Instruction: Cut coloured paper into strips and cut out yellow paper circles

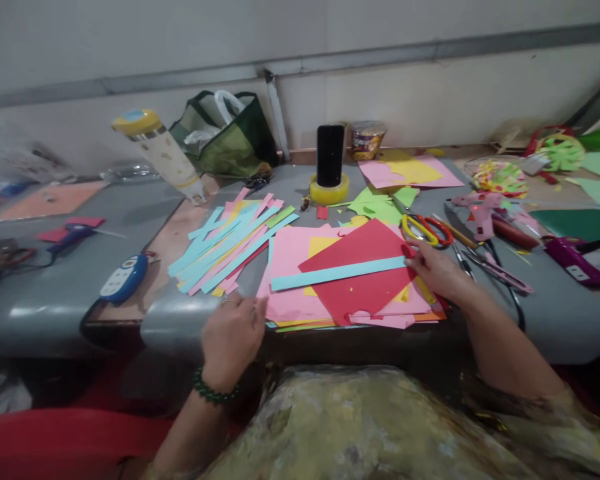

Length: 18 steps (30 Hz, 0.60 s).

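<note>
A light blue paper strip (pixel 337 273) lies slantwise across a red paper sheet (pixel 357 297) and the pink sheets (pixel 290 250) below it. My right hand (pixel 437 270) pinches the strip's right end between thumb and fingers. At the front edge of the table, just left of the stack, my left hand (pixel 234 337) is loosely curled, and nothing shows in it; a green bead bracelet circles its wrist. Beyond this hand lies a loose pile of blue, pink and yellow paper strips (pixel 235 243). Scissors with yellow and red handles (pixel 423 230) lie beyond my right hand.
A phone (pixel 330 157) stands in a yellow tape roll (pixel 329 190) behind the stack. Glue guns (pixel 483 210), a pink cutter (pixel 505 275) and pens are on the right. At left are a bottle (pixel 163 157), a green bag (pixel 230 137) and a blue-and-white device (pixel 123 279).
</note>
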{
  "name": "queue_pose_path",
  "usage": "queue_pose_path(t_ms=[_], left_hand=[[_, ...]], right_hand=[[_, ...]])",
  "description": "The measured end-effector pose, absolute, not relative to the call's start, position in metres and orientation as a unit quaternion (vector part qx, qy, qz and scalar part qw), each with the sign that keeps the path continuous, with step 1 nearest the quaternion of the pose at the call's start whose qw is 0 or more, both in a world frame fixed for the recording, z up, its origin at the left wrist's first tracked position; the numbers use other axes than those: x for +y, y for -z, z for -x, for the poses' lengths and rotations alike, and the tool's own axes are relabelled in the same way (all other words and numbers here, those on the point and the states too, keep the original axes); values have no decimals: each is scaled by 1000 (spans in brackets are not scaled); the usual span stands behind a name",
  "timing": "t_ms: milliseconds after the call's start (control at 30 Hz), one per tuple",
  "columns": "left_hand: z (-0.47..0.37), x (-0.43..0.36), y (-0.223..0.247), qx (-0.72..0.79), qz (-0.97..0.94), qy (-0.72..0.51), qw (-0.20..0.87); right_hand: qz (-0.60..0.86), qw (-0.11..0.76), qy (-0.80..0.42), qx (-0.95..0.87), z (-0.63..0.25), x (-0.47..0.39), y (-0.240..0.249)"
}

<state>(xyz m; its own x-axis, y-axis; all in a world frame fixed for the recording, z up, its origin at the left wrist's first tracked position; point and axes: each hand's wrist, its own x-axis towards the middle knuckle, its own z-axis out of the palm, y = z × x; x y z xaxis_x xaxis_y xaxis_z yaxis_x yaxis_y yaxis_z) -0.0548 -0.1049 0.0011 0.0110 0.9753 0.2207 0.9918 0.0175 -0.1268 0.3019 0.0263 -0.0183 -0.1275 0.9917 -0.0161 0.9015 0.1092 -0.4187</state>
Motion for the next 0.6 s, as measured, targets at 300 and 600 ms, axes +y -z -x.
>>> queue_pose_path(t_ms=[300,600], left_hand=[[-20,-64,-34,-501,862,42,61],[-87,-5,-32,-326,943,-58,-41]], right_hand=[[684,172,-101,-702,-303,-11,-2],[777,155,-3,-610,-355,-35,5]])
